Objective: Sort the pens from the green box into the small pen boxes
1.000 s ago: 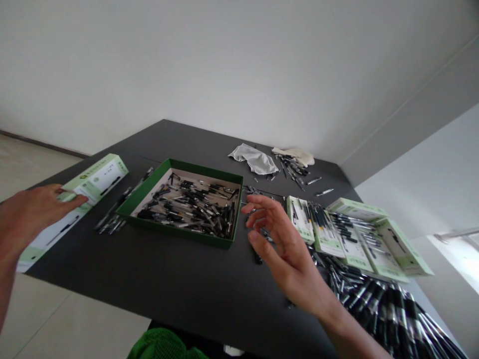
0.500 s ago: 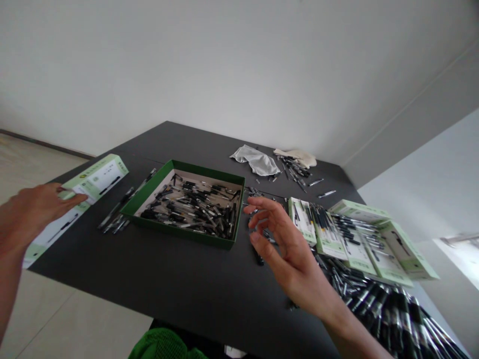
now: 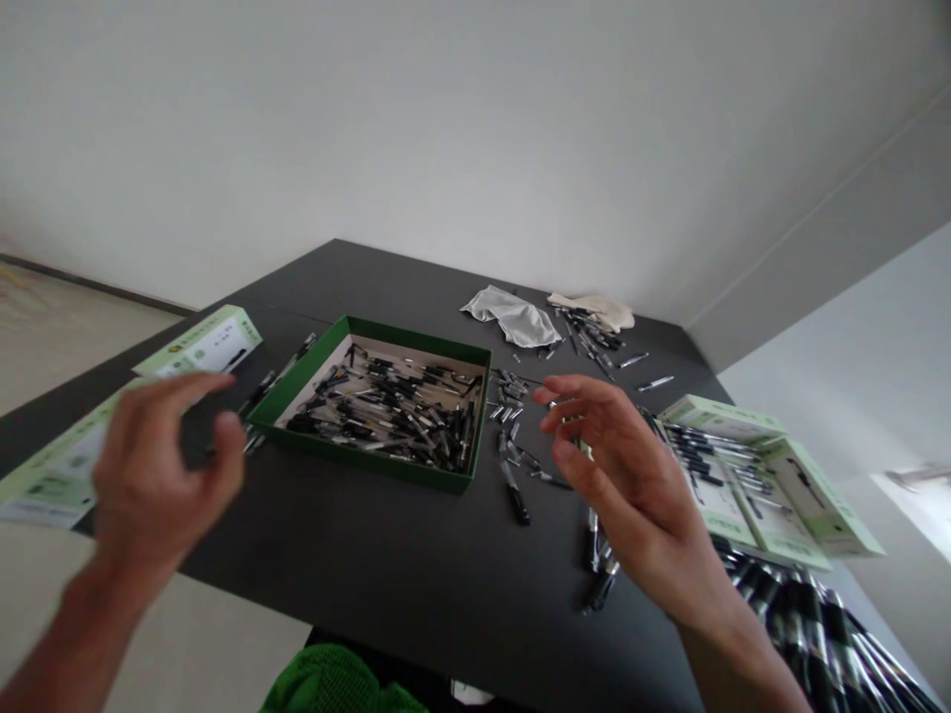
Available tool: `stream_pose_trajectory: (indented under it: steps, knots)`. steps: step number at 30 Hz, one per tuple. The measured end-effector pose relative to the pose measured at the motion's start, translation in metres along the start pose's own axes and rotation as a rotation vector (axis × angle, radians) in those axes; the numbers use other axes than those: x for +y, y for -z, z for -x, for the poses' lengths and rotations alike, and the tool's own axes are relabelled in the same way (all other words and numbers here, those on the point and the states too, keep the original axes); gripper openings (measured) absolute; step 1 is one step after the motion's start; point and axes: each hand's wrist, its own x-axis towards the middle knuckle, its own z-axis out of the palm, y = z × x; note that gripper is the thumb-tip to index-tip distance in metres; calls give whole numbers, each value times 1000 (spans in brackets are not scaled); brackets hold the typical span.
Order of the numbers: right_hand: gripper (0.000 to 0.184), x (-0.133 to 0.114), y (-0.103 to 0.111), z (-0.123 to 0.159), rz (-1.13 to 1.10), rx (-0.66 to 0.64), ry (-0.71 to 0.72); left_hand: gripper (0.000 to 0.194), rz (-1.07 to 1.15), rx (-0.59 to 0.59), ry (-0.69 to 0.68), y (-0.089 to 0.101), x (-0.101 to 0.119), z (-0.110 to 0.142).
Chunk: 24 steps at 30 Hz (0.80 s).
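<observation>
Now the left hand (image 3: pixel 163 465) has let go of the pale green-and-white cardboard box (image 3: pixel 208 343), leaving it and the right hand (image 3: pixel 631 475) free, fingers parted.

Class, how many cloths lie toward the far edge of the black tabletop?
2: a grey cloth, and a cream cloth to its right, behind some loose pens. Any tucked underneath would be hidden.

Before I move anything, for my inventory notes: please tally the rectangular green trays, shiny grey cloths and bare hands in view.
Rectangular green tray: 1
Shiny grey cloth: 1
Bare left hand and bare right hand: 2
Total: 4
</observation>
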Motion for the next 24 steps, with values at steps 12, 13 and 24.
stream_pose_trajectory:
  steps: [12,13,24]
  knots:
    - [36,48,31,15,442,93,300,41,659,-859,-521,-68,181,77]
    - [38,59,36,17,456,150,254,42,656,-897,-503,-69,184,76]
    - [25,115,49,18,534,242,-53,41,735,-953,-415,-71,188,76]
